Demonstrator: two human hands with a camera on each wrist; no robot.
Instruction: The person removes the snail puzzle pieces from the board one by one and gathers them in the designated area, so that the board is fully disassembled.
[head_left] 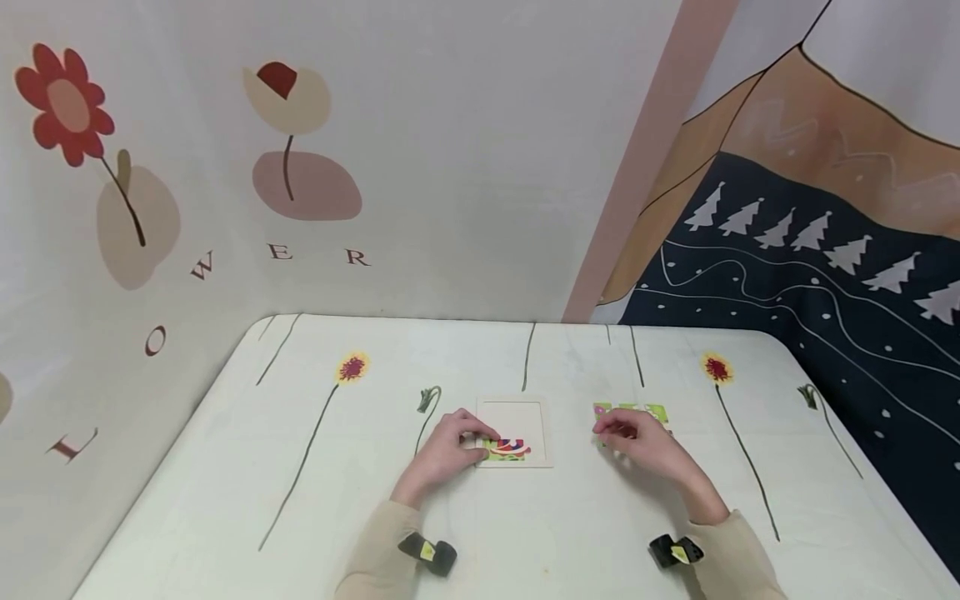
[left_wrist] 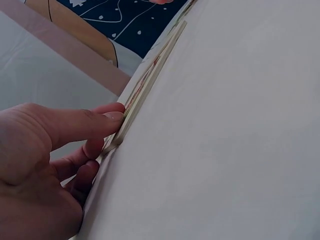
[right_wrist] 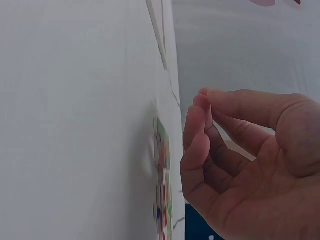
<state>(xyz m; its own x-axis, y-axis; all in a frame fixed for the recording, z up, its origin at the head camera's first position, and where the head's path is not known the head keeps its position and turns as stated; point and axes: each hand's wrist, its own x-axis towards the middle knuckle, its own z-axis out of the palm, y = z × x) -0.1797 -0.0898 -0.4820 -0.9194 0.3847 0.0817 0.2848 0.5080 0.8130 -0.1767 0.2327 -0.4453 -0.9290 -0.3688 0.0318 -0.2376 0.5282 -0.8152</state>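
A shallow white puzzle board [head_left: 516, 417] lies on the table, with a few joined puzzle pieces [head_left: 510, 451] along its near side, green with red, white and blue print. My left hand [head_left: 448, 448] is at the board's left edge, thumb and index finger pinching the left end of these pieces. In the left wrist view, the thumb [left_wrist: 112, 117] overlaps the board's raised rim. My right hand [head_left: 637, 435] hovers over loose puzzle pieces [head_left: 657, 412], partly covering them. Its fingers [right_wrist: 194, 150] are curled and the thumb meets the index fingertip, with nothing visible between.
A white tablecloth [head_left: 547, 533] printed with flowers and stems covers the table. A fabric backdrop [head_left: 465, 167] with flowers and letters rises behind it, and a dark cloth with white trees [head_left: 795, 250] hangs at the right. Black wrist cameras [head_left: 429, 554] sit on both sleeves.
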